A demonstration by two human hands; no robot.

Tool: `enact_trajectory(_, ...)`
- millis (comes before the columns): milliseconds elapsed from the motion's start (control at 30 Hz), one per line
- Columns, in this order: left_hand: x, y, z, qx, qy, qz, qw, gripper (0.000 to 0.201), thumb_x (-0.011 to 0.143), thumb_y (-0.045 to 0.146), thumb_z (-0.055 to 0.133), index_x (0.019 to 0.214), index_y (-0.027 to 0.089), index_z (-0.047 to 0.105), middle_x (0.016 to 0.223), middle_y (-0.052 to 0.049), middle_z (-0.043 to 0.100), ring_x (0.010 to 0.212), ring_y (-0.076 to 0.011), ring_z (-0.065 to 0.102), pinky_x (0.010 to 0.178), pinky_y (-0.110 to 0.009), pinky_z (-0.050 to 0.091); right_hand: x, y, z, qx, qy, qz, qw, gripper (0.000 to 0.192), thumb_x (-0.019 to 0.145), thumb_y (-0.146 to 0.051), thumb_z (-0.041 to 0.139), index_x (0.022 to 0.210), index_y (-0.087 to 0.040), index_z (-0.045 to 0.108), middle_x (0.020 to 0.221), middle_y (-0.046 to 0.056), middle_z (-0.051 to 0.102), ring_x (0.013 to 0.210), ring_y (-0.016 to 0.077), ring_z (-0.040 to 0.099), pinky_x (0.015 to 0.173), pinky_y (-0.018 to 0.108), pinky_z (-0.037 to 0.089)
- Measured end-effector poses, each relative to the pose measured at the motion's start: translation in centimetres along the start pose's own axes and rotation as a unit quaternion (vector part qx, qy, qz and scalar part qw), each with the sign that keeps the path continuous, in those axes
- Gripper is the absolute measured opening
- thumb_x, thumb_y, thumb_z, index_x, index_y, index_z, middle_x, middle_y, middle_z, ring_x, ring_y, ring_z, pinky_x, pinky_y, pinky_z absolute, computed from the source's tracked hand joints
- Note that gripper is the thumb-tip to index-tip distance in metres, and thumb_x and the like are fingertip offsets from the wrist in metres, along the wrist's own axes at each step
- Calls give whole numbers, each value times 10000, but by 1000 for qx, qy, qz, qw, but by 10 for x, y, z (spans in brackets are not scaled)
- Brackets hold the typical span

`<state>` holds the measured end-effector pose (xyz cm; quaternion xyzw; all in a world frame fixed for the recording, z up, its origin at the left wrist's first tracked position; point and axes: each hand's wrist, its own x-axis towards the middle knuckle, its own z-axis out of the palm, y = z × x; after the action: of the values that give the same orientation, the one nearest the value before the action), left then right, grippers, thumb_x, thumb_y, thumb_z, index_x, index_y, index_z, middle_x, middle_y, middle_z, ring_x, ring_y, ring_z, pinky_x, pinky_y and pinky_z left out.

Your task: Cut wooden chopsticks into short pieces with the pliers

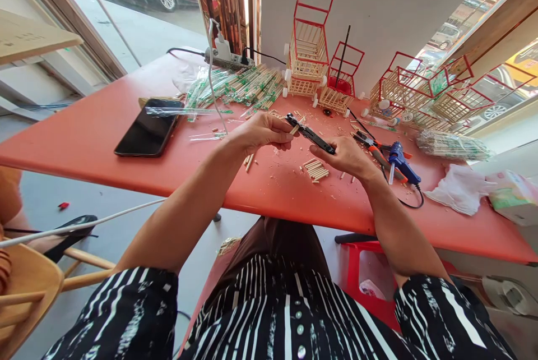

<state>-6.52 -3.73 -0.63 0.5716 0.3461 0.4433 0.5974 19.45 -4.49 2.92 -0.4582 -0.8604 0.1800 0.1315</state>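
Observation:
Between the thumb and fingers of my left hand [271, 131] is a short wooden stick [295, 128]. My right hand [342, 155] is closed around a black hand cutter [313, 137], whose metal head meets the stick. I cannot make out whether the jaws are apart. Below the cutter lies a small pile of short cut stick pieces [316, 170], with a few more pieces [249, 162] under my left hand. Small wood chips are scattered around both hands on the red table [269, 189].
Wrapped bundles of sticks [252, 88] and a black phone [149, 130] lie left. Little stick-built carts with red frames [310, 49] stand at the back. Orange-handled pliers [380, 155], a blue glue gun [401, 161] and a plastic bag [458, 189] are on the right.

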Motion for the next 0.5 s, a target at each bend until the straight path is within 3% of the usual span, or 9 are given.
enact_trajectory(300, 1, -4, -3, 56, -6, 33, 998, 261, 639, 278, 934, 812, 105, 843, 650, -75, 726, 585, -160, 669, 625, -302, 558, 0, -2, 2, -37, -4, -14, 999, 648, 948, -772, 451, 634, -211, 373, 594, -19, 333, 599, 122, 306, 624, 342, 200)
enact_trajectory(500, 0, -3, -6, 40, 1, 18, 999, 264, 617, 258, 940, 823, 118, 852, 647, -68, 742, 578, -149, 664, 609, -278, 557, 3, 0, 15, -54, 39, 26, 997, 660, 941, -763, 470, 586, -212, 391, 551, -17, 296, 556, 118, 269, 604, 350, 184)
